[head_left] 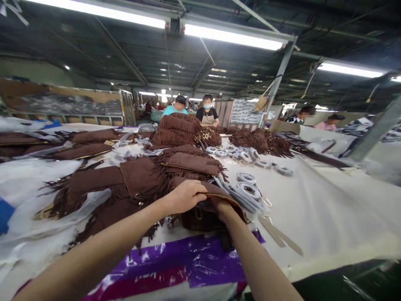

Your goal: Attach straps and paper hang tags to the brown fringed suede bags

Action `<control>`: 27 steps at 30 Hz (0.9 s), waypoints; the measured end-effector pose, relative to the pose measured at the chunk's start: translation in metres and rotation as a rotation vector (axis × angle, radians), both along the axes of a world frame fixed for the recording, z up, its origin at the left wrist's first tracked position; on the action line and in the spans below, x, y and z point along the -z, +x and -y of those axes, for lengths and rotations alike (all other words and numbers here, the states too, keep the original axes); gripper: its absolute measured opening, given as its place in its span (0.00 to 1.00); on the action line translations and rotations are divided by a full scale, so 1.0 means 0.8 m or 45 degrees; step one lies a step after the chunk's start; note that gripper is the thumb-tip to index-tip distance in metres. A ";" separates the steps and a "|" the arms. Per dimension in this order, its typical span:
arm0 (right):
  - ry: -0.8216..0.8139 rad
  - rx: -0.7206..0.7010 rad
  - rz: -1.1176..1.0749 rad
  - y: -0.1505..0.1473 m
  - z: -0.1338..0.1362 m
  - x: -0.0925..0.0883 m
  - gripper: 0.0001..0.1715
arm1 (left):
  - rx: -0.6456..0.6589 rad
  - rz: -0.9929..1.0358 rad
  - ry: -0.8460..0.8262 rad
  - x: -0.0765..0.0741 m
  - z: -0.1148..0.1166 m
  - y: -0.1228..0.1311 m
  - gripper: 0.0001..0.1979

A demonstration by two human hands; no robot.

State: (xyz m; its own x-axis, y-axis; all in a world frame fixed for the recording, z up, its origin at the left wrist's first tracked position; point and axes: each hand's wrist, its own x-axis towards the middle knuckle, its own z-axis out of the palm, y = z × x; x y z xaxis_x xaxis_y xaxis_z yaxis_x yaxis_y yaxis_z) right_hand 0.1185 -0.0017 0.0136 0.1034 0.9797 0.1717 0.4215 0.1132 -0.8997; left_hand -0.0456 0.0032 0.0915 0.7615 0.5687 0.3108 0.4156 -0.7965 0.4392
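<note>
My left hand (186, 195) pinches the upper edge of a brown suede handbag (232, 195) with a gold zip along its opening. My right hand (222, 208) reaches into that opening, and its fingers are hidden inside the bag. A metal clip hangs on the bag's near side, below my left hand. Just beyond lie more brown fringed bags (191, 163), some with gold zips. Beside the held bag, to its right, are grey wrapped straps (249, 190), coiled and with gold clips.
Purple printed plastic (213, 255) covers the table's near edge. White plastic wrapping (40, 179) spreads on the left. A pair of tan strips (280, 236) lies to the right on the pale table (338, 213). Co-workers (207, 115) are across the table; a metal post (376, 129) rises at right.
</note>
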 end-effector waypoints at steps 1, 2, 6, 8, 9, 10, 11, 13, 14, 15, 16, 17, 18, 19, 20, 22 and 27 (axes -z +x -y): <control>0.003 -0.004 0.041 -0.002 -0.003 0.007 0.18 | -0.025 0.031 -0.112 0.007 -0.003 -0.010 0.10; 0.014 -0.004 0.114 -0.001 -0.002 0.015 0.17 | -0.065 0.062 -0.229 0.014 -0.006 -0.023 0.11; 0.093 0.034 0.444 0.015 0.017 0.044 0.19 | -0.309 0.076 -0.330 0.037 -0.001 -0.088 0.14; 0.138 0.036 0.588 0.025 0.028 0.054 0.21 | -0.371 -0.030 -0.217 0.044 0.012 -0.117 0.14; 0.162 0.015 0.652 0.028 0.034 0.057 0.22 | -0.390 -0.074 -0.197 0.047 0.019 -0.128 0.15; 0.188 -0.020 0.706 0.029 0.040 0.058 0.23 | -0.396 -0.099 -0.203 0.050 0.026 -0.136 0.16; 0.214 -0.062 0.746 0.028 0.046 0.059 0.24 | -0.388 -0.102 -0.220 0.053 0.032 -0.142 0.18; 0.298 -0.148 0.853 0.023 0.060 0.057 0.27 | -0.349 -0.075 -0.271 0.059 0.041 -0.147 0.18; 0.350 -0.180 0.932 0.019 0.068 0.056 0.28 | -0.335 -0.058 -0.298 0.062 0.043 -0.146 0.17; 0.393 -0.208 1.015 0.015 0.075 0.053 0.27 | -0.330 -0.043 -0.324 0.064 0.045 -0.144 0.15; 0.425 -0.236 1.085 0.010 0.082 0.051 0.25 | -0.340 -0.024 -0.357 0.067 0.047 -0.140 0.14; 0.442 -0.263 1.124 0.004 0.090 0.048 0.22 | -0.357 0.001 -0.405 0.069 0.048 -0.137 0.12; 0.446 -0.291 1.124 -0.002 0.097 0.045 0.21 | -0.371 0.034 -0.466 0.070 0.050 -0.133 0.11; 0.438 -0.311 1.082 -0.009 0.104 0.041 0.20 | -0.372 0.082 -0.539 0.072 0.051 -0.130 0.11; 0.432 -0.332 1.024 -0.016 0.111 0.037 0.20 | -0.357 0.136 -0.626 0.073 0.053 -0.127 0.11; 0.436 -0.381 0.931 -0.029 0.124 0.029 0.21 | -0.301 0.237 -0.834 0.074 0.057 -0.124 0.13; 0.438 -0.326 0.846 -0.003 0.145 0.012 0.16 | -0.375 0.232 -0.780 0.069 0.055 -0.131 0.14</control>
